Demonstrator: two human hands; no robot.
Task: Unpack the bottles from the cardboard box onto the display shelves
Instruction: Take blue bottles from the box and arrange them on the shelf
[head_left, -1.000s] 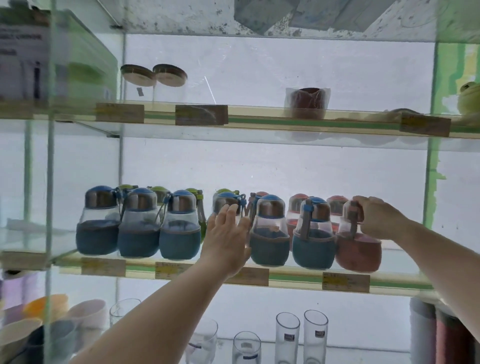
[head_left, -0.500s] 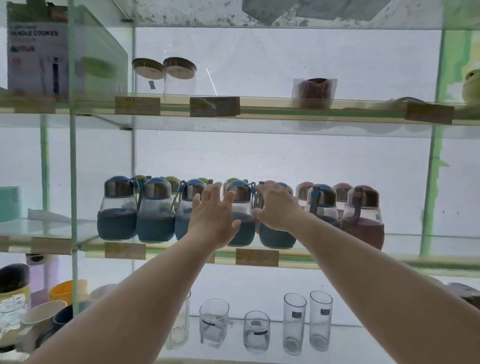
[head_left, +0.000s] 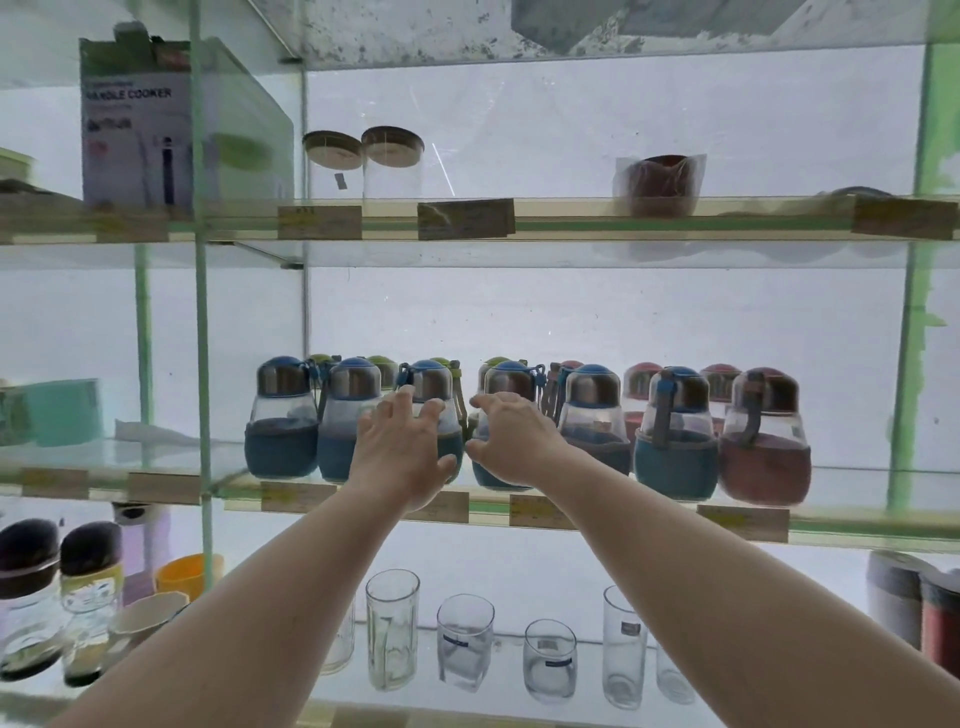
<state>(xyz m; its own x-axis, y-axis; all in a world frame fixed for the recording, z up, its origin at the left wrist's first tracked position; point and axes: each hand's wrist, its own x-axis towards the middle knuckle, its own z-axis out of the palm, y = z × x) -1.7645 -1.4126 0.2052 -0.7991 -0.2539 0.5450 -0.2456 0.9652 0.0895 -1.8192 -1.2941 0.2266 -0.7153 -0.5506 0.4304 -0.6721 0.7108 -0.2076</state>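
Bottles (head_left: 519, 410) on middle shelf (head_left: 623, 512): right hand (head_left: 511, 439) moved from red end bottle (released), now cupping blue one; left hand (head_left: 402, 449) spread, empty.

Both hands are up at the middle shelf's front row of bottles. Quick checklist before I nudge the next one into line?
1. Left hand empty, fingers spread in front of the third blue-sleeved bottle: ok.
2. Right hand grip on the fourth blue bottle: cannot tell whether fingers close round it.
3. Front row upright, no bottle tipped: ok.
4. Red-sleeved bottle at the row's right end sits on the glass shelf, near the front edge: ok, but watch it.
5. Bare shelf room right of the red one: ok.
6. Cardboard box: not in view, cannot tell.
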